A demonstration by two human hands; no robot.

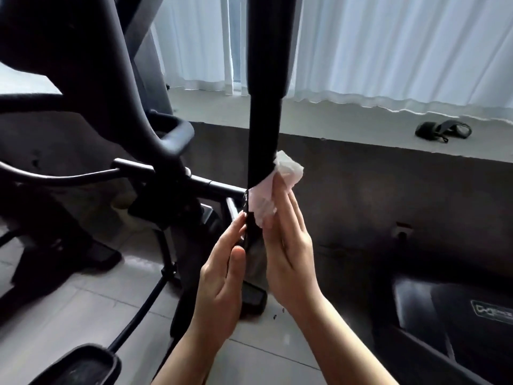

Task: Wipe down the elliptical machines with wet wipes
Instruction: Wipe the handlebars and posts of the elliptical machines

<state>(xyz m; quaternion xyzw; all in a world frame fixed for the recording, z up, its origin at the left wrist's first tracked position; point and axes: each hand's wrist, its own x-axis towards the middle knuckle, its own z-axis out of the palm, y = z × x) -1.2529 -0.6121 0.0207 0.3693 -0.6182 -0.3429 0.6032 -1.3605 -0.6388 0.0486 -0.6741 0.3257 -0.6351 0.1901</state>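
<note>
A black upright handle bar (263, 134) of the elliptical machine runs down the middle of the view. A white wet wipe (288, 169) is wrapped partly round its right side. My right hand (288, 254) presses the wipe against the bar with straight fingers pointing up; its thumb is hidden. My left hand (222, 276) lies on the bar's left side, just below the wipe, with its fingertips and thumb touching the bar. The two palms face each other with the bar between them.
The elliptical's dark frame and curved bars (91, 79) fill the left. A foot pedal (80, 368) sits at the bottom left. A black padded bench (444, 315) stands at the lower right. A black strap (444, 130) lies on the window ledge under white curtains (388, 51).
</note>
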